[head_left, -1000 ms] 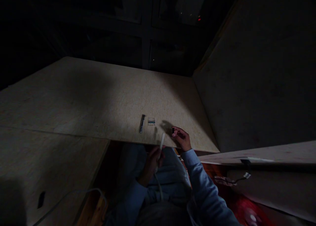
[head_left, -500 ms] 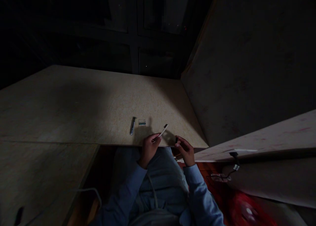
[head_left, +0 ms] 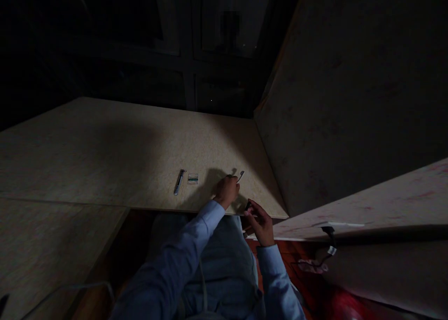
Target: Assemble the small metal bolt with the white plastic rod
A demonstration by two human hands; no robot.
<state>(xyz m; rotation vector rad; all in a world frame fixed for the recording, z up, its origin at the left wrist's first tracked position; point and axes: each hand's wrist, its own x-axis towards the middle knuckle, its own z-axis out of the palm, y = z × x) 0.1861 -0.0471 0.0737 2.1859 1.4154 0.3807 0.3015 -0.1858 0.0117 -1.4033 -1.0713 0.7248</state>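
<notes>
My left hand [head_left: 227, 190] is over the table near its front edge, fingers closed around a white toothbrush [head_left: 240, 176]. The head of the toothbrush sticks out past the fingers, pointing away from me and to the right. Lower and to the right, my right hand [head_left: 260, 223] pinches a small black piece [head_left: 248, 205] whose kind I cannot make out. Something pale shows under its curled lower fingers, too dim to name. Left of my hands a razor [head_left: 179, 182] lies on the tabletop, beside a small clear case [head_left: 193, 179] with a green strip inside.
The pale table [head_left: 140, 147] ends at a wall panel [head_left: 350, 124] on the right and a dark window [head_left: 189, 54] at the back. A lower surface [head_left: 52, 245] adjoins at left, with a cable [head_left: 77, 286]. A plug with a cord [head_left: 329, 231] is at right, above a red bag [head_left: 345, 303].
My left hand has moved forward and right with the toothbrush, its back now turned up over the table. My right hand stays near the edge with the black piece. The view has shifted slightly.
</notes>
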